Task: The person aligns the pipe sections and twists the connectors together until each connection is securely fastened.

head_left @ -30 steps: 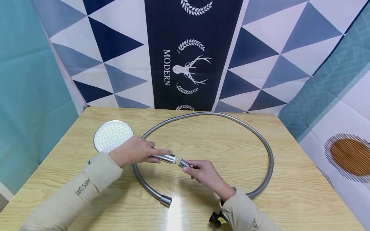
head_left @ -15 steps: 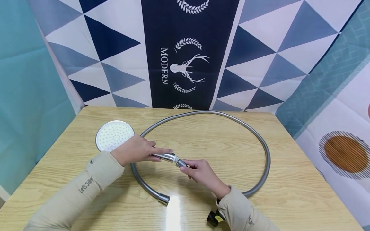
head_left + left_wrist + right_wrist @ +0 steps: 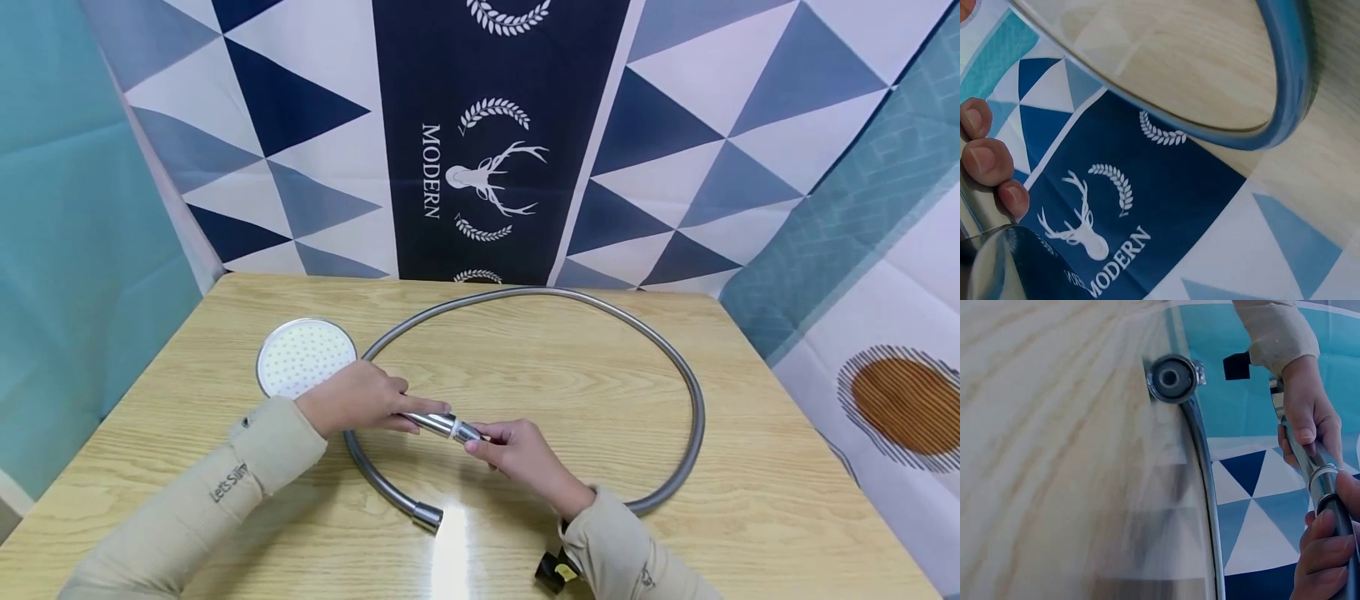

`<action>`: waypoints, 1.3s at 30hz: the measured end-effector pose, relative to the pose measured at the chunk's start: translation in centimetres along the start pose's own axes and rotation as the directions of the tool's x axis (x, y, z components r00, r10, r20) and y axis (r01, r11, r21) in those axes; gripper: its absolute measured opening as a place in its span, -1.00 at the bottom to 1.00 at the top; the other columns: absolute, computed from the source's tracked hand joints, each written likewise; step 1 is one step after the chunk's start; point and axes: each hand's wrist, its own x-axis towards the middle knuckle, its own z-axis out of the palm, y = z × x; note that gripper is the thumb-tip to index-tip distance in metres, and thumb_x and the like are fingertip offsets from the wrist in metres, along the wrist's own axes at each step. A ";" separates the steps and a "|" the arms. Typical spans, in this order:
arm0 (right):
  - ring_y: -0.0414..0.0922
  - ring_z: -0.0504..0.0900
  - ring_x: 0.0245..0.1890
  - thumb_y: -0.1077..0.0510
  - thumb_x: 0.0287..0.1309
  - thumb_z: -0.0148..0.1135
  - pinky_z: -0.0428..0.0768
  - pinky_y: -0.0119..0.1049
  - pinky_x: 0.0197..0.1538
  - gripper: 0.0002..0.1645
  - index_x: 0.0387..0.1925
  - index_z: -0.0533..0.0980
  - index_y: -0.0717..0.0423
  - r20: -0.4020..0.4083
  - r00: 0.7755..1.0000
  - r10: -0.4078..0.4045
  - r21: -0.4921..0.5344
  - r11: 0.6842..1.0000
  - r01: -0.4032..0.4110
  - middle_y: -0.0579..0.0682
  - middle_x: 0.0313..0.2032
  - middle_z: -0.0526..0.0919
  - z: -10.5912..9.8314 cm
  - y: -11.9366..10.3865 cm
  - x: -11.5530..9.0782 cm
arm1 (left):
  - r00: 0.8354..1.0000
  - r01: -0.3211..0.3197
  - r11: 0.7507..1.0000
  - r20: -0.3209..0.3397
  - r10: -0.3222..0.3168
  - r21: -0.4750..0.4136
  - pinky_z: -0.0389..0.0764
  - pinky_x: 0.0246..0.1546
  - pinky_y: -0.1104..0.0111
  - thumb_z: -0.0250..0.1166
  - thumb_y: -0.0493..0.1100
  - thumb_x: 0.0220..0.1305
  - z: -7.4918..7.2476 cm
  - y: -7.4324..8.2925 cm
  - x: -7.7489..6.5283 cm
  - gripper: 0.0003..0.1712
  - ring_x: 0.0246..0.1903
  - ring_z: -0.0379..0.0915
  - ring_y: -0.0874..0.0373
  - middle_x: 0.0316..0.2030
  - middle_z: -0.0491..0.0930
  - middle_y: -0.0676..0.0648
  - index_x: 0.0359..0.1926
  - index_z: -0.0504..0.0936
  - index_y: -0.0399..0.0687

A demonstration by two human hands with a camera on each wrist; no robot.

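Observation:
My left hand [image 3: 360,400] grips the handle of a chrome shower head [image 3: 303,358], its forefinger laid along the handle. The round white spray face is turned up at the left. My right hand [image 3: 517,454] pinches a chrome hose connector [image 3: 467,432] against the handle's white threaded end [image 3: 454,428], in line with it. The right wrist view shows the same joint [image 3: 1322,478], the fingers curled round the darker tube below it. A grey shower hose [image 3: 693,408] loops across the table and passes behind the right sleeve; its other end fitting [image 3: 428,517] lies near the front.
A black part with a yellow label [image 3: 553,573] lies by the right sleeve at the table's front. The wooden table [image 3: 757,467] backs onto a patterned curtain [image 3: 502,167]. Teal sheeting [image 3: 82,208] hangs at the left.
The connector in my right hand has moved left and up to the handle's threaded end, closing the gap between them. The left hand and shower head have shifted slightly right.

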 end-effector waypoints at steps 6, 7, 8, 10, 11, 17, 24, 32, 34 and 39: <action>-0.26 0.31 -0.68 0.18 0.18 0.30 0.28 -0.45 -0.62 -0.64 -0.07 0.60 0.39 0.017 1.000 -0.014 -0.041 0.999 0.014 -0.04 -0.69 0.47 0.2 0.0 0.1 | 0.999 -0.006 1.000 0.032 0.006 0.001 0.38 -0.72 0.43 -0.01 0.29 0.34 0.1 0.2 -0.2 -0.52 -0.80 0.17 0.28 -0.67 0.41 0.07 0.18 0.50 0.36; -0.27 0.32 -0.68 0.18 0.18 0.30 0.28 -0.45 -0.62 -0.64 -0.08 0.60 0.38 0.016 1.000 -0.017 -0.052 0.998 0.017 -0.03 -0.69 0.48 0.2 0.0 0.2 | 0.999 -0.005 1.000 0.033 0.005 0.002 0.37 -0.72 0.44 0.00 0.29 0.34 0.1 0.1 -0.2 -0.53 -0.80 0.17 0.28 -0.67 0.41 0.07 0.18 0.50 0.37; -0.27 0.32 -0.68 0.18 0.18 0.31 0.28 -0.45 -0.62 -0.64 -0.08 0.61 0.38 0.014 1.000 -0.019 -0.063 0.998 0.019 -0.01 -0.69 0.48 0.2 0.0 0.2 | 1.000 -0.005 1.000 0.030 0.005 0.003 0.37 -0.72 0.44 0.02 0.29 0.33 0.1 0.1 -0.2 -0.53 -0.80 0.17 0.28 -0.67 0.41 0.07 0.18 0.50 0.38; -0.26 0.31 -0.69 0.17 0.17 0.32 0.27 -0.45 -0.63 -0.65 -0.09 0.61 0.36 0.011 1.000 -0.017 -0.077 0.997 0.018 0.03 -0.69 0.49 0.1 -0.1 0.2 | 1.000 -0.007 1.000 0.021 0.007 0.003 0.36 -0.72 0.45 0.05 0.28 0.31 0.1 0.1 -0.2 -0.53 -0.79 0.17 0.28 -0.67 0.40 0.08 0.18 0.50 0.38; -0.26 0.31 -0.69 0.17 0.17 0.32 0.27 -0.46 -0.63 -0.66 -0.10 0.62 0.35 0.012 1.000 -0.015 -0.082 0.996 0.016 0.05 -0.69 0.50 0.1 -0.1 0.2 | 1.000 -0.009 1.000 0.015 0.009 0.002 0.36 -0.72 0.45 0.07 0.28 0.30 0.1 0.1 -0.2 -0.53 -0.79 0.17 0.28 -0.67 0.40 0.08 0.18 0.50 0.38; -0.25 0.29 -0.68 0.16 0.17 0.32 0.24 -0.46 -0.63 -0.68 -0.13 0.63 0.35 0.026 0.999 -0.021 -0.091 0.996 0.023 0.02 -0.71 0.49 0.2 -0.2 0.2 | 1.000 -0.025 1.000 -0.016 0.025 0.007 0.36 -0.73 0.46 0.14 0.27 0.27 0.1 0.1 -0.3 -0.52 -0.80 0.16 0.29 -0.68 0.38 0.08 0.18 0.49 0.35; -0.26 0.24 -0.71 0.15 0.21 0.27 0.19 -0.45 -0.64 -0.68 -0.15 0.64 0.37 0.033 0.999 -0.033 -0.105 0.994 0.036 -0.16 -0.75 0.36 0.1 -0.3 0.5 | 1.000 -0.022 1.000 -0.002 0.022 -0.002 0.34 -0.72 0.47 0.24 0.24 0.20 0.0 -0.1 -0.4 -0.48 -0.79 0.16 0.29 -0.68 0.39 0.08 0.18 0.49 0.33; -0.32 0.20 -0.75 0.16 0.30 0.17 0.17 -0.44 -0.63 -0.69 -0.20 0.64 0.39 0.051 0.996 -0.070 -0.107 0.991 0.075 -0.16 -0.76 0.29 -0.1 -0.7 0.4 | 1.000 -0.016 1.000 -0.015 0.015 -0.008 0.31 -0.73 0.48 0.29 0.23 0.16 0.0 -0.3 -0.3 -0.45 -0.79 0.12 0.30 -0.69 0.37 0.09 0.18 0.50 0.34; -0.34 0.18 -0.76 0.17 0.31 0.15 0.16 -0.44 -0.63 -0.69 -0.26 0.64 0.39 0.055 0.995 -0.079 -0.108 0.991 0.085 -0.16 -0.76 0.27 -0.2 -0.8 0.4 | 1.000 -0.014 1.000 -0.013 0.014 -0.006 0.30 -0.73 0.48 0.30 0.23 0.15 -0.1 -0.3 -0.3 -0.44 -0.79 0.12 0.29 -0.69 0.36 0.09 0.19 0.50 0.33; -0.36 0.12 -0.77 0.15 0.35 0.10 0.12 -0.45 -0.62 -0.59 -0.55 0.51 0.37 0.075 0.994 -0.084 -0.149 0.984 0.094 -0.18 -0.77 0.21 -0.2 -0.6 0.4 | 1.000 -0.019 1.000 -0.002 0.019 -0.004 0.27 -0.74 0.48 0.29 0.24 0.16 0.1 -0.3 -0.2 -0.45 -0.79 0.09 0.30 -0.70 0.35 0.10 0.19 0.49 0.35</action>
